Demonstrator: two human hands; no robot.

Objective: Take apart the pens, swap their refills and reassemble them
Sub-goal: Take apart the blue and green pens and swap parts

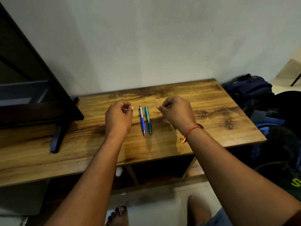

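Note:
Two whole pens lie side by side on the wooden table [211, 101], tips pointing toward me. The blue and silver pen [142, 120] is on the left and the teal pen [148, 119] is on the right, a small gap between them. My left hand [118, 116] hovers just left of the pens with its fingers loosely curled and nothing in it. Just right of the pens my right hand [176, 111] hovers the same way, holding nothing, with a red thread around its wrist. Neither hand touches a pen.
A dark monitor [32, 88] on a black stand foot [56, 139] fills the table's left side. The wall runs along the table's far edge. Blue bags [249, 88] and dark clothing are piled off the right edge. My bare foot [117, 216] is on the floor below.

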